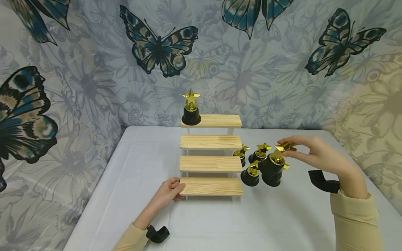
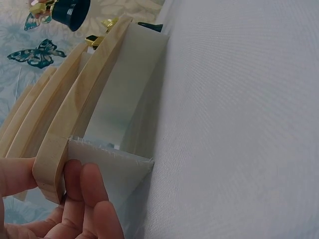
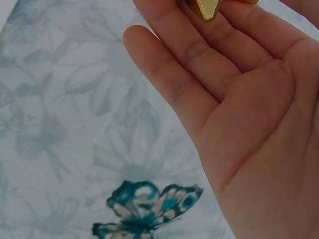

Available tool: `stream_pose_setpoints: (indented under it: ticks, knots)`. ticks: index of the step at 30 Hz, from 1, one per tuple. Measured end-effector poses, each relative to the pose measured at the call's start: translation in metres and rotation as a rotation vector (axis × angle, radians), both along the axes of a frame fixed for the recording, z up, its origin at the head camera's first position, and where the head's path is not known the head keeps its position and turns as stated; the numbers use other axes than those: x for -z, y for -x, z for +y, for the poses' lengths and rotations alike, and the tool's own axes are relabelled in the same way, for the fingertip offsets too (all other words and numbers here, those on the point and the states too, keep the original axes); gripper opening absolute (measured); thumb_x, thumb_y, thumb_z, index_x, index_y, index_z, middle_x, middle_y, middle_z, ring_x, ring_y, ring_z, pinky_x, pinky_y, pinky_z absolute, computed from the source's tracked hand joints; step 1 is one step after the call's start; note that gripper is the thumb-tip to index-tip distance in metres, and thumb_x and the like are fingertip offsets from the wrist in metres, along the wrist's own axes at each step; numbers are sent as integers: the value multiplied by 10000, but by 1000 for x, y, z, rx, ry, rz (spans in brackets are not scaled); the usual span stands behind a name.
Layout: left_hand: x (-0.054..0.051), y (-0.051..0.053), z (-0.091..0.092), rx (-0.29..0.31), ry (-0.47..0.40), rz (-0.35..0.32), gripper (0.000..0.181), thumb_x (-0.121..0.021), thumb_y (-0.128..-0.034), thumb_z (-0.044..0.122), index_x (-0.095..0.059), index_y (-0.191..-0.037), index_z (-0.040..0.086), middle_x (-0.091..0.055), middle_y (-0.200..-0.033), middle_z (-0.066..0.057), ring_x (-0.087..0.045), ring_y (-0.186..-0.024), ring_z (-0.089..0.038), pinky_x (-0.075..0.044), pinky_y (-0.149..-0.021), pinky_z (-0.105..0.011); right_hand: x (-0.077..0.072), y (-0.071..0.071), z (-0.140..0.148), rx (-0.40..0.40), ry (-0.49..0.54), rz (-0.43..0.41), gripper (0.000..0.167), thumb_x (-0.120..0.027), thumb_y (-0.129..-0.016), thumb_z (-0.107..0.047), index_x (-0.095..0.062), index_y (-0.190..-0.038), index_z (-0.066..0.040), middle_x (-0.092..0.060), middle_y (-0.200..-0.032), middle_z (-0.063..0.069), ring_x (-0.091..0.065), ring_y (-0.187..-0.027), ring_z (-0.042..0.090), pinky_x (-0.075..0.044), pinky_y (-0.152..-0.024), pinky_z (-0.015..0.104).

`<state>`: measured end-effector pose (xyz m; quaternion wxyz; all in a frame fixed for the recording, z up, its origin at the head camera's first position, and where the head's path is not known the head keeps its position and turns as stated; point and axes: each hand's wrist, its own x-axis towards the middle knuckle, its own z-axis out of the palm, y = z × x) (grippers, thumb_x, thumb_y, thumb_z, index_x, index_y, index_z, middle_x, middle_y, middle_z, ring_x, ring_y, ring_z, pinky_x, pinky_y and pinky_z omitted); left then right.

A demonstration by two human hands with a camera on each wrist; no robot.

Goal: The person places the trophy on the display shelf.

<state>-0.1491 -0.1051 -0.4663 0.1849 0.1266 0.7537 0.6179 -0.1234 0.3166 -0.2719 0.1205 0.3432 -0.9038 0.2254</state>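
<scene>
A wooden stepped display stand (image 1: 211, 186) with several pale shelves stands at the table's middle. My left hand (image 1: 171, 190) pinches the left end of its lowest shelf, thumb on top and fingers beneath, as the left wrist view shows. To the right of the stand, my right hand (image 1: 309, 151) holds a star trophy (image 1: 272, 169) by its gold star, its black base hanging tilted. Only a gold tip (image 3: 207, 9) of that star shows in the right wrist view. Another star trophy (image 1: 191, 111) stands upright on the top shelf's left end.
Several more star trophies, one at the front (image 1: 250, 177) and one farther back (image 1: 260, 153), stand right of the stand, partly hidden by the held one. A white cloth covers the table (image 1: 138, 167). Butterfly-patterned fabric (image 1: 213, 69) hangs behind it.
</scene>
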Motion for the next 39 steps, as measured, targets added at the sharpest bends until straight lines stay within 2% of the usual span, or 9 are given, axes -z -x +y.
stream_pose_setpoints:
  ticks: [4,8,17,24,28,31,33,35,39]
  knots:
    - [-1,0,0,4,-3,5,449,-538,-957,252,-472,-1227,-101,-669,-946,-150,-637,-724,-203,-486,-610,-301,-19,11,-11,-10,-11,22,415,-722,-748,66,-648,-1118,-107,-664,-1036,-34,-576,-895,15,-429,-753,115]
    - [-2,-1,-1,6,-17,5,466,-534,-959,251,-454,-1241,-111,-666,-952,-156,-639,-732,-232,-486,-611,-315,-34,22,-23,-3,-4,45,391,-709,-768,60,-647,-1124,-89,-665,-1029,-13,-579,-860,9,-432,-736,114]
    - [0,3,-1,13,-24,3,472,-541,-955,252,-446,-1244,-109,-667,-943,-142,-639,-714,-218,-489,-606,-307,-54,50,-52,31,7,138,337,-681,-821,8,-644,-1147,-68,-660,-1067,19,-556,-889,-20,-424,-711,134]
    - [4,2,0,13,-35,3,411,-519,-967,206,-464,-1222,-112,-669,-922,-165,-652,-741,-267,-488,-588,-314,-61,71,-74,24,10,137,309,-664,-855,-50,-632,-1162,-56,-664,-1043,18,-573,-877,42,-411,-665,192]
    - [5,1,3,20,-40,-4,400,-523,-965,208,-481,-1205,-109,-675,-910,-157,-648,-718,-211,-475,-574,-287,-63,80,-85,16,9,132,302,-656,-865,-65,-628,-1165,-53,-668,-999,16,-588,-845,99,-397,-614,221]
    - [4,-1,4,21,-36,-2,410,-533,-960,232,-489,-1201,-97,-676,-910,-143,-632,-694,-162,-475,-582,-279,-64,88,-94,9,14,132,286,-658,-865,-70,-633,-1149,-51,-666,-961,15,-587,-822,110,-422,-636,268]
    - [2,-1,3,20,-39,-1,417,-535,-959,242,-488,-1203,-93,-674,-924,-141,-628,-692,-160,-476,-589,-284,-64,95,-100,-3,31,119,283,-660,-861,-66,-634,-1142,-41,-666,-960,28,-590,-821,123,-459,-719,314]
    - [1,-1,3,14,-40,-8,416,-538,-957,245,-490,-1205,-86,-671,-938,-142,-624,-697,-172,-476,-597,-288,-64,103,-106,-15,44,98,279,-659,-862,-66,-633,-1137,-27,-665,-951,49,-595,-819,147,-470,-771,367]
    - [-4,-2,0,7,-46,-21,395,-531,-962,209,-482,-1210,-94,-664,-963,-163,-633,-720,-227,-476,-604,-302,-64,117,-117,-38,62,55,300,-662,-861,-74,-625,-1151,-9,-667,-955,78,-606,-825,183,-469,-824,389]
